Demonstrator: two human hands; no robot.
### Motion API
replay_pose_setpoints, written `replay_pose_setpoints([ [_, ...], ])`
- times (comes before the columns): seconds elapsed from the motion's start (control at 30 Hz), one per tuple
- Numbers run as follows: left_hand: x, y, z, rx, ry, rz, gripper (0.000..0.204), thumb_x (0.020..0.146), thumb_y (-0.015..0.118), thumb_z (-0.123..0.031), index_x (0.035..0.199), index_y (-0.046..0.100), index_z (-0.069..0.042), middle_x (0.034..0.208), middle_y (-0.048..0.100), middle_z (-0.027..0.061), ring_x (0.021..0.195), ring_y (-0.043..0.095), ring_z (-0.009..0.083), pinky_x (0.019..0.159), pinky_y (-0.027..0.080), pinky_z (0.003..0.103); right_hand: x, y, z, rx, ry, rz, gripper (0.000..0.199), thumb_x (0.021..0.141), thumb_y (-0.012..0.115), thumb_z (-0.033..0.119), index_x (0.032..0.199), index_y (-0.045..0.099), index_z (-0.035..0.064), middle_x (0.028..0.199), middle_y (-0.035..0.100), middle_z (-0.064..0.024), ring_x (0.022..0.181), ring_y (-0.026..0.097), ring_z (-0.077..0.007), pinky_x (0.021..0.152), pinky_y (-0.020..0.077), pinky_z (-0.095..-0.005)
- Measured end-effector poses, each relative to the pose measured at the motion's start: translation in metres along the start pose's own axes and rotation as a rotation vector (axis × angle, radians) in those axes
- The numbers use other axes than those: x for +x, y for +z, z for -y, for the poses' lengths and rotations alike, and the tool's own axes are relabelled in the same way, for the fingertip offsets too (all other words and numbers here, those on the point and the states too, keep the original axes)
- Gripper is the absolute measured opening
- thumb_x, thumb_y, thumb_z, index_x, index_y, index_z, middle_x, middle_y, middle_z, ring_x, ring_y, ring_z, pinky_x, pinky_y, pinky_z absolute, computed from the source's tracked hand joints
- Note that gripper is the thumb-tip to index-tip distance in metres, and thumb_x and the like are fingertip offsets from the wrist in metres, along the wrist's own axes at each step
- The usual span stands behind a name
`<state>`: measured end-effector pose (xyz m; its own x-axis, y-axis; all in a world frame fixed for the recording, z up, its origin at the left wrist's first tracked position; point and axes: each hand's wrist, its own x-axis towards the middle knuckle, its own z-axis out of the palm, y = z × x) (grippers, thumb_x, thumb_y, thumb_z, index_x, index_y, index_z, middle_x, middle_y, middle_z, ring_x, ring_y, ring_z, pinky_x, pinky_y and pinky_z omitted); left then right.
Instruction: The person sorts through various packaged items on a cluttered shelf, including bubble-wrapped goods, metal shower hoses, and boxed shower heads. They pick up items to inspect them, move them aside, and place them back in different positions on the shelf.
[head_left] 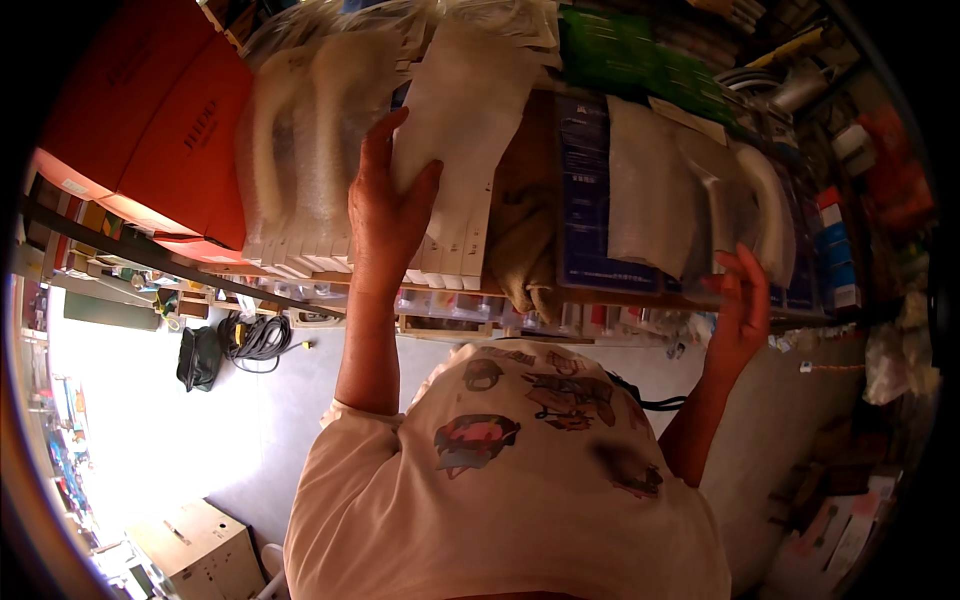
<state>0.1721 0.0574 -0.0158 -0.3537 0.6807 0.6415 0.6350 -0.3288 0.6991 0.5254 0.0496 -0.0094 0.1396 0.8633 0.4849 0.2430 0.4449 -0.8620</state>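
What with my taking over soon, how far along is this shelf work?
Done: a row of white packets stands on the shelf. In hand: the left hand grips one white packet, not yet seated; the right hand rests open at the shelf edge. How much remains is unclear.

left hand [385, 215] gripping white flat packet [455, 120] – thumb on its face, fingers behind | right hand [742, 305] open at edge of clear-wrapped white part [740, 195] | packets standing in row on wooden shelf [450, 290] | orange boxes [150, 120] at left – black bag [198, 357] on floor
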Motion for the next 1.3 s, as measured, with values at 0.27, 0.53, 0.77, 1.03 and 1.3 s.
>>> replay_pose_setpoints([
  [0.27, -0.024, 0.045, -0.072, -0.647, -0.303, 0.264, 0.069, 0.08, 0.069, -0.002, 0.138, 0.032, -0.005, 0.11, 0.062, 0.016, 0.101, 0.06, 0.0195, 0.087, 0.05, 0.031, -0.003, 0.059, 0.007, 0.349, 0.249, 0.51, 0.045, 0.088, 0.065, 0.019, 0.127, 0.05, 0.0027, 0.116, 0.058, -0.0082, 0.103, 0.057, -0.016, 0.087, 0.0458, -0.0312],
  [0.53, -0.062, 0.095, -0.084, -0.49, -0.101, 0.445, 0.082, 0.078, 0.065, 0.006, 0.144, 0.019, -0.007, 0.113, 0.058, 0.0137, 0.108, 0.056, 0.0207, 0.089, 0.048, 0.034, 0.005, 0.074, 0.012, 0.57, 0.48, 0.253, 0.04, 0.084, 0.07, 0.02, 0.116, 0.055, -0.0001, 0.108, 0.061, -0.0066, 0.096, 0.059, -0.0139, 0.082, 0.0463, -0.0264],
  [0.77, -0.054, 0.099, -0.08, -0.63, -0.195, 0.616, 0.069, 0.079, 0.073, -0.015, 0.135, 0.036, -0.001, 0.117, 0.057, 0.0145, 0.101, 0.059, 0.0208, 0.086, 0.047, 0.031, 0.006, 0.048, -0.005, 0.329, 0.399, 0.257, 0.03, 0.083, 0.068, 0.016, 0.109, 0.06, 0.0014, 0.098, 0.065, -0.0048, 0.087, 0.061, -0.0128, 0.076, 0.0486, -0.0276],
  [1.03, -0.045, 0.114, -0.089, -1.068, -0.631, 0.636, 0.051, 0.08, 0.075, -0.028, 0.118, 0.055, 0.0, 0.111, 0.063, 0.009, 0.101, 0.058, 0.0163, 0.09, 0.045, 0.031, 0.0, 0.028, 0.008, 0.046, 0.274, 0.499, 0.047, 0.076, 0.069, 0.027, 0.113, 0.058, 0.0, 0.094, 0.066, -0.0131, 0.085, 0.065, -0.0205, 0.077, 0.05, -0.0334],
  [1.3, -0.047, 0.133, -0.095, -1.183, -0.807, 0.478, 0.028, 0.084, 0.07, -0.015, 0.108, 0.061, -0.003, 0.101, 0.066, 0.0061, 0.091, 0.062, 0.0148, 0.082, 0.049, 0.029, -0.01, 0.015, -0.005, 0.198, 0.303, 0.445, 0.051, 0.076, 0.072, 0.021, 0.12, 0.055, 0.0001, 0.104, 0.065, -0.0116, 0.095, 0.062, -0.0178, 0.083, 0.0481, -0.0307],
])
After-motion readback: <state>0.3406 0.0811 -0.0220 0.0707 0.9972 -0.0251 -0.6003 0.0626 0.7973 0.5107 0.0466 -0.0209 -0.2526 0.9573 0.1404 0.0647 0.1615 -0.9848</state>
